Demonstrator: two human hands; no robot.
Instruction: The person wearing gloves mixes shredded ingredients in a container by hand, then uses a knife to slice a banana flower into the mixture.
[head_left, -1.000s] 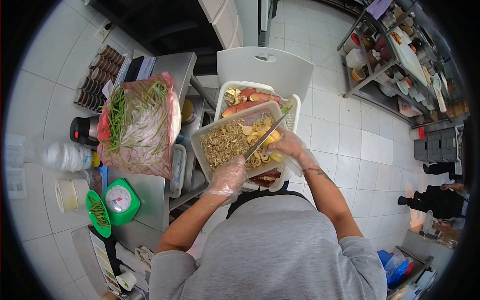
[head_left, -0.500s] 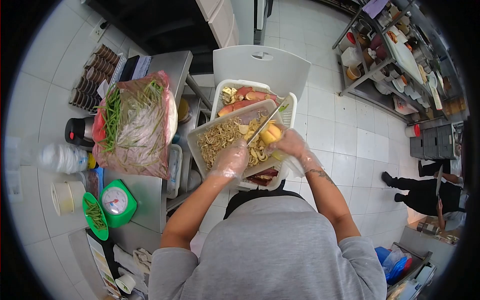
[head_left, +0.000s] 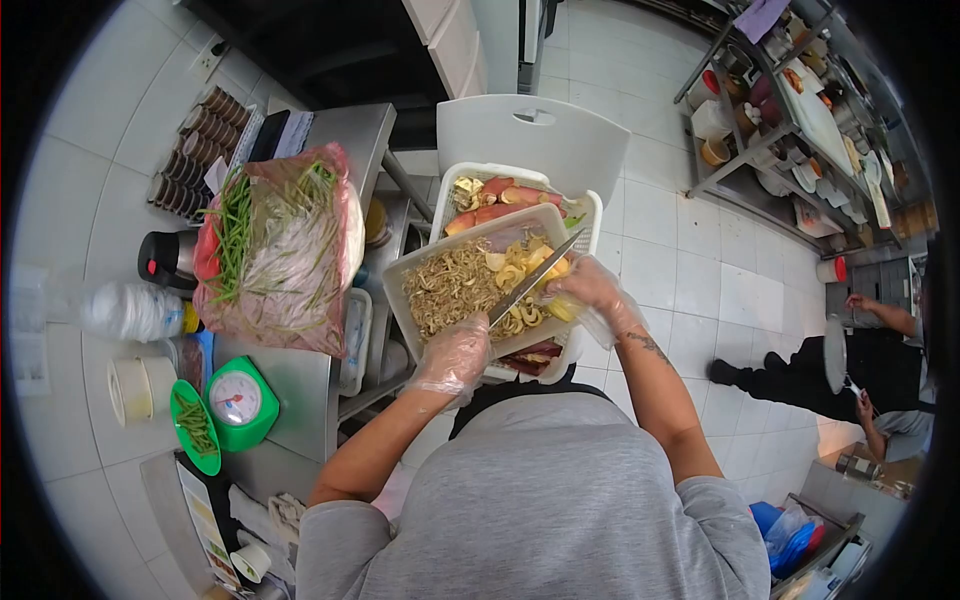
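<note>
My gloved left hand (head_left: pixel 455 352) is closed around the handle of a knife (head_left: pixel 536 284). Its blade slants up to the right over a white plastic tub (head_left: pixel 478 230). In my gloved right hand (head_left: pixel 594 284) is a pale yellow vegetable piece (head_left: pixel 557 272), partly covered by the fingers; it may be a banana blossom heart. The blade lies just beside it. Brownish shredded strips (head_left: pixel 450 285) fill the tub's left side, with yellow slices (head_left: pixel 512 268) near the blade. Beneath the tub, a white basket (head_left: pixel 594 222) holds reddish petal-like pieces (head_left: pixel 500 190).
To my left, a steel table (head_left: pixel 305 395) bears a bag of green beans (head_left: pixel 290 250) and a green scale (head_left: pixel 262 400). A white chair back (head_left: pixel 580 135) rises behind the basket. At right, another person (head_left: pixel 860 370) holds a round pan-like thing (head_left: pixel 836 355).
The yellow piece has turned and shows less between my right fingers. The knife blade has dropped lower over the tub. The other person has moved nearer, and the pan-like thing now faces me.
</note>
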